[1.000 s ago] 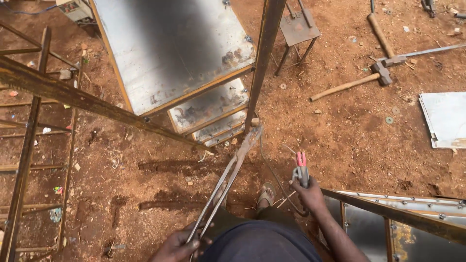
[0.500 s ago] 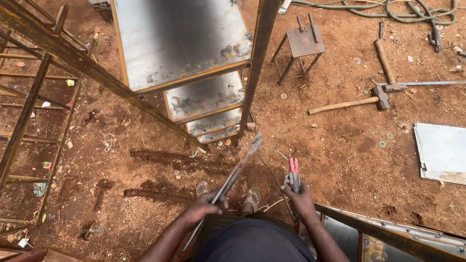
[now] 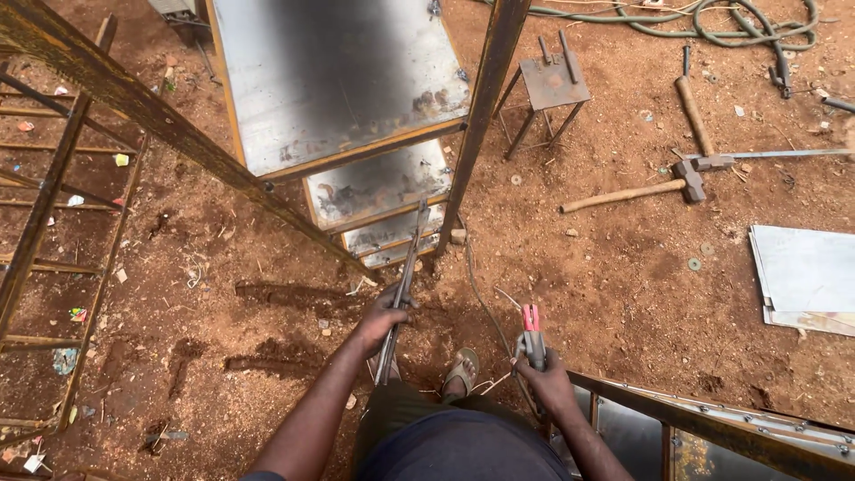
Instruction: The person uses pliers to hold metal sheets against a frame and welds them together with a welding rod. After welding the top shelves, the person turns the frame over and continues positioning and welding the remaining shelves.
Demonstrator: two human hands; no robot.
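I look down at red dirt from a standing height. My left hand (image 3: 383, 318) grips a long thin steel angle bar (image 3: 406, 267) near its middle; the bar runs up toward the lower shelves of a rusty steel-framed rack (image 3: 343, 85) with sheet-metal shelves. My right hand (image 3: 545, 381) holds a welding electrode holder (image 3: 532, 334) with red jaws pointing up. A thin cable (image 3: 481, 294) trails from it over the ground. My sandalled foot (image 3: 461, 370) shows between the hands.
A ladder-like steel frame (image 3: 44, 223) lies at the left. A small metal stool (image 3: 548, 85), two hammers (image 3: 641, 189), hoses (image 3: 712, 22) and a flat metal sheet (image 3: 806, 276) lie at the right. Another framed panel (image 3: 712, 432) sits at bottom right.
The view has shifted, and my left hand has slid up the bar from its lower end toward the middle. The bar now points more steeply at the rack. My right hand keeps the holder.
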